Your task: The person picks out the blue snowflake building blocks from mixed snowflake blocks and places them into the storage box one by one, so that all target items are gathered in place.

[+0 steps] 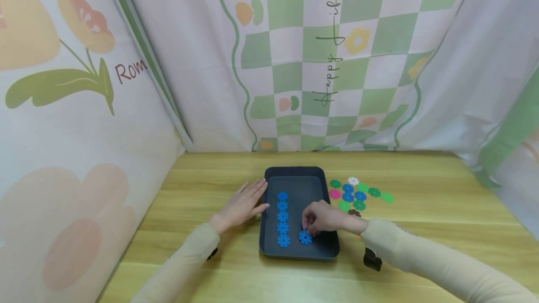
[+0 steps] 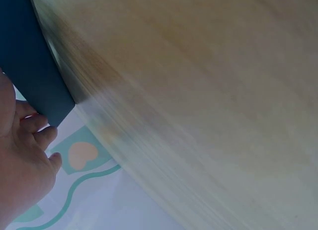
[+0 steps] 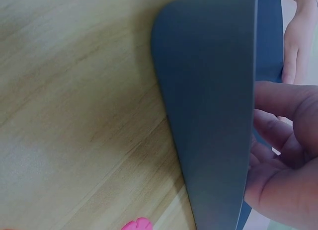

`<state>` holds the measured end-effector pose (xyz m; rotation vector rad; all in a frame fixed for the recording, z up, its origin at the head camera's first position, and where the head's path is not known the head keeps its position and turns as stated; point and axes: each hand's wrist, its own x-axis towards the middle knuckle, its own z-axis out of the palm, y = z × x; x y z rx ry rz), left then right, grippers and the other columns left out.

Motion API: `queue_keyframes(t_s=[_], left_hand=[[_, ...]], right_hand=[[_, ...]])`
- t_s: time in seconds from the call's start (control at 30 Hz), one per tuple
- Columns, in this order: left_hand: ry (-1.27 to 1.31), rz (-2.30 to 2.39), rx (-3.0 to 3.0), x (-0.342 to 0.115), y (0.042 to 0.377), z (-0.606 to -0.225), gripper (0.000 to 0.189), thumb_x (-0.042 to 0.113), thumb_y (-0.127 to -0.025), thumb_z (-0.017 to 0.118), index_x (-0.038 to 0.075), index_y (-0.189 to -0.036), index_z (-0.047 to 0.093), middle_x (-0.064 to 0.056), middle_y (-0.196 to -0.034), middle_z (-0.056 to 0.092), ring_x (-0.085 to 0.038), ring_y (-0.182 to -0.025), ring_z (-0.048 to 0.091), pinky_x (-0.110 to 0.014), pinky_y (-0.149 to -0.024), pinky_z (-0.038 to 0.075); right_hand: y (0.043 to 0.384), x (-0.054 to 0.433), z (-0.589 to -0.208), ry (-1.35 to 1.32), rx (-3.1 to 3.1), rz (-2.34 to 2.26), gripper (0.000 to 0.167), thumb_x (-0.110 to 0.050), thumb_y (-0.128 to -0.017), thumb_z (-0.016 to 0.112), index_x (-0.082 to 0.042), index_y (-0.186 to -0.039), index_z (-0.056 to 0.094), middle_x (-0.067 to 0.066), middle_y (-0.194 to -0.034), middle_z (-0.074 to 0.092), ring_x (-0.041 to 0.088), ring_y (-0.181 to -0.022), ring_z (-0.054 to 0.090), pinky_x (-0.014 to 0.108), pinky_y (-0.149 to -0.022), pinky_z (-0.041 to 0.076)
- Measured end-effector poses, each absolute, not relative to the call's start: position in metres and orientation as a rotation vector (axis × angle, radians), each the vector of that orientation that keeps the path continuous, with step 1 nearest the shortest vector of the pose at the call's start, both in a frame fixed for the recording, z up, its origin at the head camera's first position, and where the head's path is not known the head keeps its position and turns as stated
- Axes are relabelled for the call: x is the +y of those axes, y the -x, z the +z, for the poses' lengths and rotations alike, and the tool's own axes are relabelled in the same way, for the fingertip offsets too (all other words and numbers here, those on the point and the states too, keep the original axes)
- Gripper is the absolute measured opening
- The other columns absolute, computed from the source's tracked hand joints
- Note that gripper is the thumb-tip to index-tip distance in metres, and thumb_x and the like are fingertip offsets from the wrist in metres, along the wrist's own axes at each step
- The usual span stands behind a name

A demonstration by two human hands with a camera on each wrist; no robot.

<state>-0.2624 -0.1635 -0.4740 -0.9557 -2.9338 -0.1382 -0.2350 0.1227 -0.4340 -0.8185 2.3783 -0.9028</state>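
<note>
A dark grey tray [image 1: 294,172] lies on the wooden table. Down its left half runs a column of several blue notched plastic discs [image 1: 283,217]. My left hand [image 1: 242,205] rests against the tray's left rim, fingers fairly straight; the left wrist view shows that hand [image 2: 25,150] beside the tray wall [image 2: 30,56]. Reaching over the right rim, my right hand [image 1: 322,217] pinches at the upper edge of a single blue disc [image 1: 305,237] in the lower right of the tray. In the right wrist view, the tray wall [image 3: 208,111] hides the right hand's fingertips.
Right of the tray, loose discs lie in a scattered group: blue [image 1: 360,196], green [image 1: 374,192], white [image 1: 353,181], pink [image 1: 334,194] and brown [image 1: 354,212]. A patterned curtain [image 1: 286,46] hangs behind the table [image 1: 442,209], and a printed wall covering [image 1: 63,144] is at left.
</note>
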Motion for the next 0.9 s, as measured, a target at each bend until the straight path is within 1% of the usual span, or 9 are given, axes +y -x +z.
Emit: queue_keyframes(t_s=[0.37,0.5,0.77,0.9], left_hand=[[0.954,-0.128,-2.927,-0.163,0.262,-0.475,0.070,0.053,-0.105,0.035,0.008,-0.157,0.026,-0.008,-0.165,0.025,-0.024,-0.153,0.028,-0.049,-0.125,0.023],[0.956,-0.135,-2.927,-0.163,0.261,-0.474,0.070,0.052,-0.105,0.036,0.007,-0.157,0.026,-0.009,-0.165,0.025,-0.025,-0.153,0.028,-0.049,-0.125,0.023],[0.966,-0.146,-2.920,-0.163,0.262,-0.474,0.070,0.051,-0.105,0.037,0.006,-0.157,0.026,-0.010,-0.165,0.025,-0.027,-0.152,0.029,-0.051,-0.125,0.024],[0.966,-0.142,-2.914,-0.164,0.262,-0.474,0.070,0.052,-0.105,0.037,0.006,-0.157,0.026,-0.011,-0.165,0.026,-0.027,-0.152,0.029,-0.051,-0.124,0.024]], right_hand=[[0.233,0.122,-0.433,0.790,2.371,-0.880,0.007,-0.001,-0.085,0.073,-0.003,-0.080,0.070,0.002,-0.071,0.070,0.011,-0.062,0.065,0.020,-0.058,0.055],[0.235,0.126,-0.429,0.792,2.388,-0.894,0.004,-0.002,-0.084,0.074,-0.003,-0.083,0.070,0.001,-0.074,0.071,0.010,-0.064,0.065,0.020,-0.059,0.054],[0.237,0.146,-0.413,0.770,2.439,-0.973,0.007,-0.009,-0.085,0.074,-0.005,-0.088,0.069,0.001,-0.084,0.070,0.010,-0.070,0.064,0.023,-0.063,0.054],[0.237,0.162,-0.409,0.765,2.489,-0.989,0.009,-0.011,-0.085,0.075,-0.006,-0.090,0.070,0.001,-0.086,0.071,0.009,-0.073,0.064,0.024,-0.063,0.055]])
